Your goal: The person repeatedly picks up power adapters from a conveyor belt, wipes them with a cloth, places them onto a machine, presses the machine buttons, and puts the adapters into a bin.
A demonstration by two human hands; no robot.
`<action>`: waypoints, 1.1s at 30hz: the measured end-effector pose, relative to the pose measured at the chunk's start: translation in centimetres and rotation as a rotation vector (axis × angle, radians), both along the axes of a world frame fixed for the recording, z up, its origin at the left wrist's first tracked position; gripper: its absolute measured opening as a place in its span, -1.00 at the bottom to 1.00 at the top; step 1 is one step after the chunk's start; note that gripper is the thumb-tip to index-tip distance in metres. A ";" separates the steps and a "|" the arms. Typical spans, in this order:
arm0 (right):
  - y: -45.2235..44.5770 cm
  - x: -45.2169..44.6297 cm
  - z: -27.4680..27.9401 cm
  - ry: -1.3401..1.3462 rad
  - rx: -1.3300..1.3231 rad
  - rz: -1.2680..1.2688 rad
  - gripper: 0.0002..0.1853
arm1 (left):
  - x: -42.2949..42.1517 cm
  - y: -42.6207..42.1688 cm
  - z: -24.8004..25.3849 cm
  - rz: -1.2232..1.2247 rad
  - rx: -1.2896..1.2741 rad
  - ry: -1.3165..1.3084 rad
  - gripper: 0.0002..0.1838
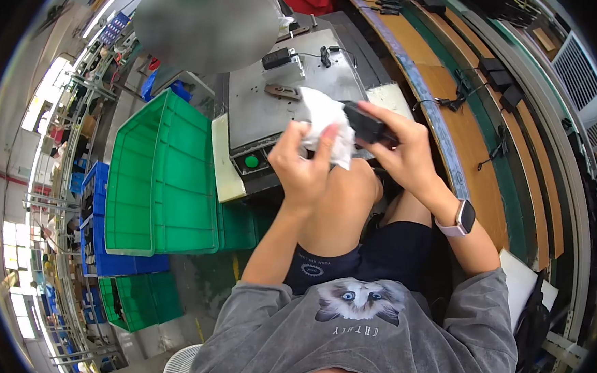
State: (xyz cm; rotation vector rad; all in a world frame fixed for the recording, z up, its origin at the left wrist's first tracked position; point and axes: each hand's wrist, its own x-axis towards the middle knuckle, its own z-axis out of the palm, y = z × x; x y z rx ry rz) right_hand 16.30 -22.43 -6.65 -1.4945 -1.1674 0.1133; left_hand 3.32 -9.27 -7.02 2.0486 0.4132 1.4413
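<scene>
My left hand (301, 161) is closed on a crumpled white cloth (328, 123), gripped between thumb and fingers. Between the fingers of my right hand (410, 152) is a black power adapter (365, 122), whose near side meets the cloth. Both hands are raised above my knees, in front of a grey metal work plate (248, 115). On that plate lie another black power adapter (276, 58) with a coiled cable (325, 57) and a brown tool-like piece (282, 91). The cloth hides part of the plate and of the held adapter.
Stacked green crates (186, 179) and a blue crate (126, 263) stand at my left. A green button (251, 162) sits on the bench front. To my right runs a conveyor (447, 100) carrying black adapters (503, 83) and cables. A blurred patch covers the far side.
</scene>
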 end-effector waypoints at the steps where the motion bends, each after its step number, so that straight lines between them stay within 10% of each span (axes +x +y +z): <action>1: 0.2 -0.4 0.5 -0.059 0.003 0.019 -0.41 | 0.0 -0.7 0.6 -0.012 0.038 0.031 -0.68; 6: 1.3 1.2 1.3 0.014 0.021 0.100 -0.49 | -1.5 2.1 0.9 0.288 0.052 0.118 -0.74; 14: -9.8 19.5 13.1 0.137 0.081 -0.562 -0.58 | -21.9 29.3 -18.7 0.553 -0.584 0.239 -0.67; 19: -20.3 29.6 12.8 -1.093 -0.233 -1.267 -0.53 | -22.6 29.4 -24.6 0.393 -0.663 0.118 -0.62; 21: -23.8 29.8 10.7 -0.983 -0.421 -1.307 -0.45 | -22.4 29.4 -22.5 0.466 -0.530 0.532 -0.64; 22: -26.3 31.3 8.9 -0.945 -0.546 -1.295 -0.44 | -22.1 29.6 -23.1 0.622 -0.031 0.603 -0.63; 26: -34.9 36.8 0.3 -0.725 -0.692 -1.248 -0.45 | -18.9 27.7 -19.0 0.272 0.058 0.670 -0.65; 28: -33.8 35.8 0.0 -0.469 -0.841 -1.323 -0.52 | -17.6 27.9 -18.2 0.204 -0.281 0.802 -0.70; 33: -27.6 30.7 2.0 -0.994 -0.691 -1.226 -0.64 | -17.3 28.0 -17.5 0.009 -0.803 0.646 -0.74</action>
